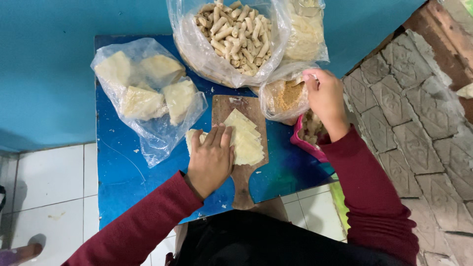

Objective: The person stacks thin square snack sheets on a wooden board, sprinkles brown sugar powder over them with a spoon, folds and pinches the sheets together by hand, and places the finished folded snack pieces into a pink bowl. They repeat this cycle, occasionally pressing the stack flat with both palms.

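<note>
My left hand (211,157) lies flat, fingers together, on a stack of thin pale dough sheets (246,138) that rests on a wooden cutting board (242,184). My right hand (325,98) reaches into the mouth of a clear plastic bag of brown crumbly filling (286,96), with its fingers pinched at the bag's opening. A pink bowl (305,143) sits just below that hand, partly hidden by my wrist. Both arms wear dark red sleeves.
A small blue table (123,172) holds everything. A clear bag of folded dough sheets (145,93) lies at the left. A large bag of rolled pastry sticks (231,34) stands at the back, another bag (305,34) beside it. White floor tiles left, stone paving right.
</note>
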